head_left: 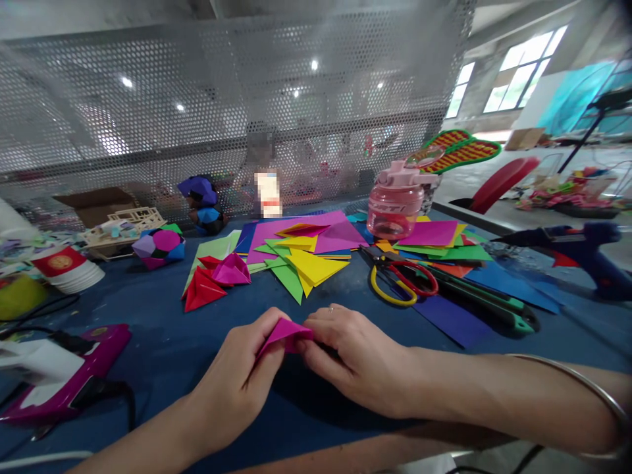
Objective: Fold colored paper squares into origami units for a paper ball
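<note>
A folded magenta piece of paper (289,334) is held in the air above the near part of the blue table (168,355). My left hand (247,368) pinches its left side between thumb and fingers. On its right corner, my right hand (350,349) has its fingertips closed. Beyond my hands lie folded paper pieces: a red one (202,288), a magenta one (232,268), a yellow one (316,266) and a green one (289,280). Scissors (399,283) with one yellow and one red handle rest to the right.
A green and black utility knife (474,299) lies beside stacked coloured paper (434,236). Further right is a blue glue gun (582,247). A pink bottle (395,204) stands behind. At left are a magenta power strip (93,362), paper cups (69,268) and a paper ball (158,247).
</note>
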The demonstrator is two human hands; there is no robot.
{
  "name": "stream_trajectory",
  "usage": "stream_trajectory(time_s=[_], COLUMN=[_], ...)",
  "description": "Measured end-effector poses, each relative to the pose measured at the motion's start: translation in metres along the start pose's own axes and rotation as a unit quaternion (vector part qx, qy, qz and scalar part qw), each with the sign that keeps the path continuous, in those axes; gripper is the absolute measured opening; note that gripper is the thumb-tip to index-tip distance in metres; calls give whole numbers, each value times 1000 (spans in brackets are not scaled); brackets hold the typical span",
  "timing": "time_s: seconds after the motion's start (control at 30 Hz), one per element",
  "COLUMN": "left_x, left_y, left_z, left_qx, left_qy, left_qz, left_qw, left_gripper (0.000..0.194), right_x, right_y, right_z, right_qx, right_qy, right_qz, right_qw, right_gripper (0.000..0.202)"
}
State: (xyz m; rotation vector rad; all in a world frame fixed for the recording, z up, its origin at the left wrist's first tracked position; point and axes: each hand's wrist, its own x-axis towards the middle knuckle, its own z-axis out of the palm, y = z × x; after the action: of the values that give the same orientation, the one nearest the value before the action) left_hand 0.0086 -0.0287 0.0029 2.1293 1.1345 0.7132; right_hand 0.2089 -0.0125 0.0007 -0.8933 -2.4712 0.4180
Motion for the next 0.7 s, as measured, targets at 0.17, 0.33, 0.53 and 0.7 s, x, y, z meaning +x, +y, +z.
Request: stream_trajectory(time_s=[0.17, 0.33, 0.53, 0.7], left_x=[-2, -2, 3, 4], left_y=[4, 2, -2, -3], left_z=[0, -2, -1, -2], left_qx=[14, 19, 88, 85], left_qy=[-6, 6, 67, 72], left_qz=[21, 64, 75, 172], left_qw=[1000, 998, 991, 979], left_gripper=[24, 24, 17, 39], right_x=[-1, -1, 2, 2], right_y=[-1, 1, 11, 11], right_z=[2, 2, 6, 4], right_qx=[9, -33, -58, -49], right_qy=[14, 50, 68, 73], right_qz=[-49, -91, -99, -93], right_qw=[999, 994, 991, 992], right_gripper=[22, 22, 22, 19])
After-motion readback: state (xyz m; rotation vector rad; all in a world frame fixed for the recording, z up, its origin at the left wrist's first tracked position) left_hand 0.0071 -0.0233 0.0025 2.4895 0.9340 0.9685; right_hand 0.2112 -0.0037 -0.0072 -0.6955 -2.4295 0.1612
